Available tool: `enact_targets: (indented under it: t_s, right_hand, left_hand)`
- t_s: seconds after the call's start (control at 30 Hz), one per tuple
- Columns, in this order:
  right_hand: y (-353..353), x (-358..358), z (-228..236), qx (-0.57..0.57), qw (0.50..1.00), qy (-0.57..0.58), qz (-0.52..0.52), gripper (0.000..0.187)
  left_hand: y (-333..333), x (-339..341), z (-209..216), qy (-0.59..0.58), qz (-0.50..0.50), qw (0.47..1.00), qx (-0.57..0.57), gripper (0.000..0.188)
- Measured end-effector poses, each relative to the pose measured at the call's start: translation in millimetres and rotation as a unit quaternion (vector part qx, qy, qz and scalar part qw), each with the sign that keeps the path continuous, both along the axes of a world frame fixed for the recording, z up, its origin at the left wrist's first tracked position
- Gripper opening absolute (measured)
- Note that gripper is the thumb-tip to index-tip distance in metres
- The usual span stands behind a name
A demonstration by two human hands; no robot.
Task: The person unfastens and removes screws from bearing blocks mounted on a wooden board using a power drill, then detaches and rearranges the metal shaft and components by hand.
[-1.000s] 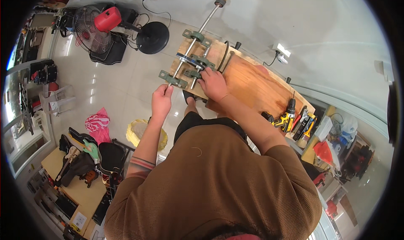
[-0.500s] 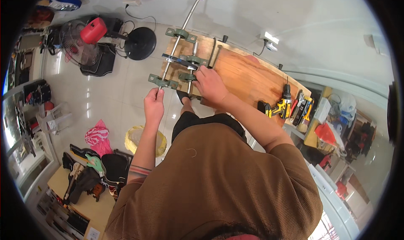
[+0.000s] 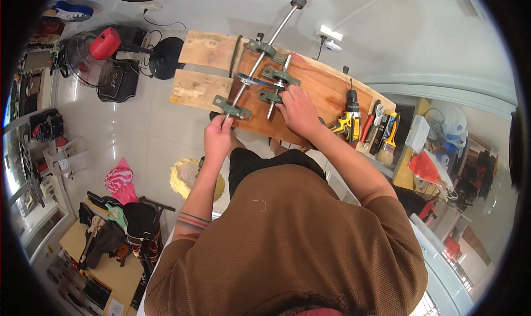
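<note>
My left hand (image 3: 219, 136) is closed round the near end of a long steel shaft (image 3: 283, 25), just below a green pillow block bearing (image 3: 232, 108). A second pillow block bearing (image 3: 265, 50) sits farther up that shaft, and a dark drill chuck-like piece (image 3: 298, 1) caps its far end. Beside it lies a short shaft (image 3: 287, 62) with two more bearings, one of them a far bearing (image 3: 280, 75). A blue-black belt (image 3: 264, 83) links the two shafts. My right hand (image 3: 299, 114) grips the near bearing (image 3: 270, 97) on the short shaft; its fingertips are partly hidden.
The assembly is over a wooden bench (image 3: 260, 115), with two pale boards (image 3: 202, 89) jutting left. A yellow-black cordless drill (image 3: 349, 119), a paintbrush (image 3: 390, 141) and several hand tools lie at its right. A red fan (image 3: 105, 43) stands at the left; a yellow-rimmed basket (image 3: 185, 177) is below.
Both hands have carried the linked shafts and bearings rightward, from the bench's left end to over its middle. The left boards are now uncovered. The view has shifted slightly.
</note>
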State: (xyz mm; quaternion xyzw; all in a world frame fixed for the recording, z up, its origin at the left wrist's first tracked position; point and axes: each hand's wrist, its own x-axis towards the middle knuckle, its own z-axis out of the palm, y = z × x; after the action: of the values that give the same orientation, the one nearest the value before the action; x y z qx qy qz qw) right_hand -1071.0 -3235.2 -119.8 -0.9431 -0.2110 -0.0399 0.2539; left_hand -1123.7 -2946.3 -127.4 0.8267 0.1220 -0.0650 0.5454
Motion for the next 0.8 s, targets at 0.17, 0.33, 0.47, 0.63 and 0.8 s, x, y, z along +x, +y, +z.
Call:
enact_targets:
  t_s: [0.17, 0.33, 0.47, 0.63, 0.8]
  right_hand:
    - [-23.8, -11.3, -5.6, -0.011, 0.998, 0.057, -0.005, 0.027]
    - [-37.2, -10.0, 0.1, -0.086, 0.994, 0.071, 0.01, 0.027]
    - [-35.9, -9.3, 0.9, -0.148, 0.983, 0.112, 0.011, 0.03]
    - [-39.5, -9.4, -2.2, -0.121, 0.99, 0.079, 0.008, 0.032]
    - [-39.3, -10.6, 1.9, -0.122, 0.979, 0.162, 0.008, 0.033]
  left_hand:
    - [-47.4, -25.1, -21.6, 0.033, 0.021, 0.999, 0.03, 0.025]
    - [-77.8, -36.8, -31.0, 0.024, 0.047, 0.997, 0.059, 0.025]
    - [-86.9, -39.8, -32.5, 0.017, 0.07, 0.994, 0.081, 0.023]
    - [-86.4, -39.3, -34.5, 0.022, 0.098, 0.991, 0.084, 0.022]
    - [-79.3, -34.2, -24.7, 0.067, 0.078, 0.989, 0.106, 0.024]
